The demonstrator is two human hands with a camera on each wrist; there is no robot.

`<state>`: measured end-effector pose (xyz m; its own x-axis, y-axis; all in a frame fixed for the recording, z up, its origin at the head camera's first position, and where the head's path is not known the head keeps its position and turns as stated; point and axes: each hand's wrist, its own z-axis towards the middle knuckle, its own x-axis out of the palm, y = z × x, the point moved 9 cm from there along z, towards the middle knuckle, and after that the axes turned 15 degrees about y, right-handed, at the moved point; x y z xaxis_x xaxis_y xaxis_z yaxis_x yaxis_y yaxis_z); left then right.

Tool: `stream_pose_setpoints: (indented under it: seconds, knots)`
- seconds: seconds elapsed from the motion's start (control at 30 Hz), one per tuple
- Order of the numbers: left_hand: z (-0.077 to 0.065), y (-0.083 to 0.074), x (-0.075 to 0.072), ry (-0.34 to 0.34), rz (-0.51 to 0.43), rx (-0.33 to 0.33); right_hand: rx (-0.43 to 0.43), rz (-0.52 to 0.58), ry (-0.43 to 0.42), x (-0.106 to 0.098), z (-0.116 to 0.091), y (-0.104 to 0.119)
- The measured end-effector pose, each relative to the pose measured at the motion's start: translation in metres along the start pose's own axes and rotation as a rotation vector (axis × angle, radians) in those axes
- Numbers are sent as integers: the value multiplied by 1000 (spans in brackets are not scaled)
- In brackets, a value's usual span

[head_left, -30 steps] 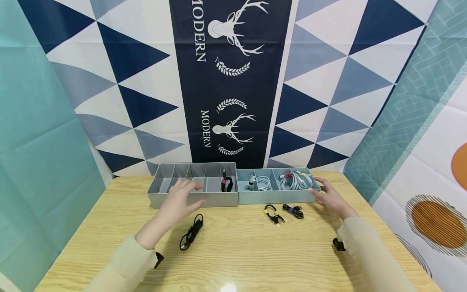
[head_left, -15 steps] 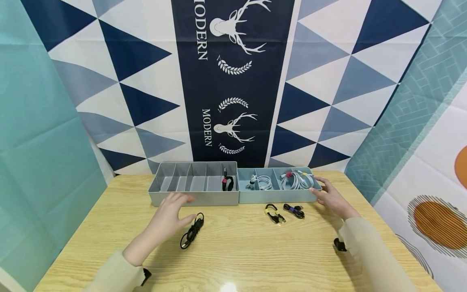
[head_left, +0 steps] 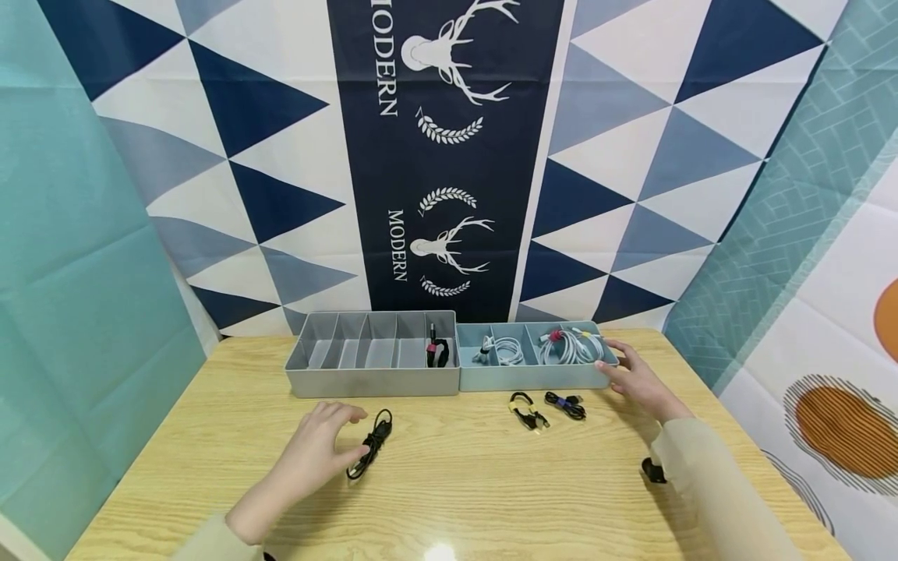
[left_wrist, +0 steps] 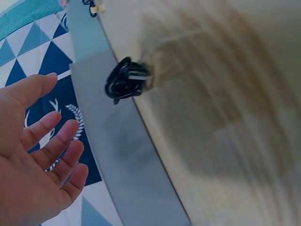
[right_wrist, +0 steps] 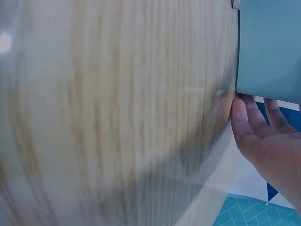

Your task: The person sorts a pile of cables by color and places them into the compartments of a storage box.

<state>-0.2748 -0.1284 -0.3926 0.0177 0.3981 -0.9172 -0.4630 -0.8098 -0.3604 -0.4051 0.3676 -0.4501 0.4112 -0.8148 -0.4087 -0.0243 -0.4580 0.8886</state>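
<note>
My left hand (head_left: 316,448) hovers over the table just left of a coiled black cable (head_left: 377,438), thumb and fingers spread apart. From the head view, the thumb tip overlaps the coil. In the left wrist view the same hand (left_wrist: 35,160) shows its palm, with nothing in it. On the other side, my right hand (head_left: 637,382) rests at the right end of a light blue divided box (head_left: 533,379). Its fingertips (right_wrist: 240,107) lie right at the box's lower edge in the right wrist view.
A grey divided box (head_left: 372,383) adjoins the blue one and holds a black cable with a red tie (head_left: 432,351). White cables (head_left: 507,351) lie in the blue box. Two small black cables, one yellow-tied (head_left: 526,411) and one blue-tied (head_left: 564,404), lie in front. A patterned cloth (head_left: 449,156) hangs behind.
My left hand has moved back from over the grey box, down and toward me, to beside the coiled black cable. The right hand has stayed at the blue box's end.
</note>
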Motion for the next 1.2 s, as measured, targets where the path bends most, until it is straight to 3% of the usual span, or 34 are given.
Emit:
stream_pose_setpoints:
  seconds: [0.23,0.6,0.8,1.07,1.2]
  knots:
    - [-6,10,15,86,-15,-58,-9,2,2,0,1,2]
    - [-15,16,28,130,41,-52,-17,0,4,0,0,5]
    - [-17,18,30,152,46,-43,0,-3,4,1,0,2]
    - [-16,23,32,182,23,-90,3,-2,3,0,-1,0]
    - [-15,23,33,178,33,-65,4,4,2,0,0,1]
